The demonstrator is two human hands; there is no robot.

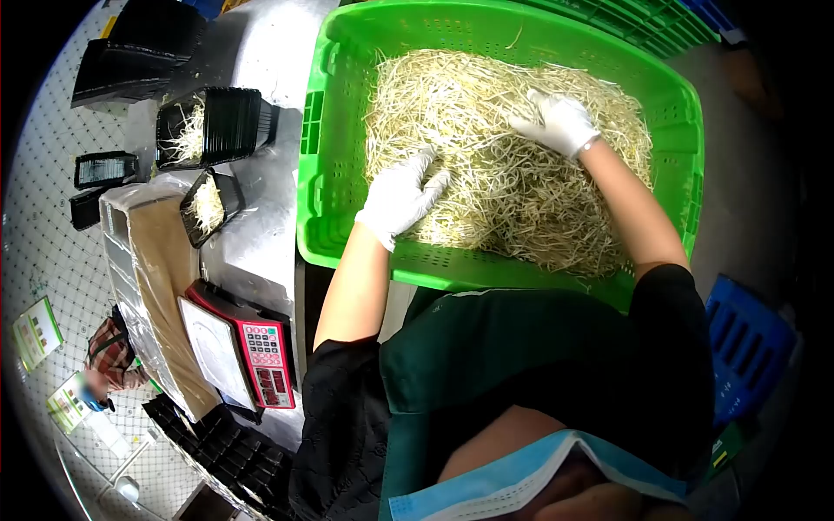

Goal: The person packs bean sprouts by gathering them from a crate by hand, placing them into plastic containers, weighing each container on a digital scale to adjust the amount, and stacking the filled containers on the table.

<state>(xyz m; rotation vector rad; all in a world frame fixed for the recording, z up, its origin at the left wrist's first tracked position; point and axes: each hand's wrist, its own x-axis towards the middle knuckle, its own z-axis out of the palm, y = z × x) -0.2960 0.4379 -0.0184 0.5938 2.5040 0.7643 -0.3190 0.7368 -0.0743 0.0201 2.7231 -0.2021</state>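
Observation:
A large green crate (308, 195) holds a thick heap of bean sprouts (486, 148). My left hand (400, 195), in a white glove, rests at the left edge of the heap with its fingers spread. On the heap's upper right lies my right hand (560, 124), also gloved in white, its fingers apart and its fingertips touching the sprouts. Neither hand has anything visible gripped in it.
Left of the crate, a metal table bears stacked black trays (234, 128), a small black tray (208, 208) with sprouts, a cardboard box (165, 260) and a red scale (265, 356). A blue crate (747, 347) stands at right. Another person (113, 352) is at far left.

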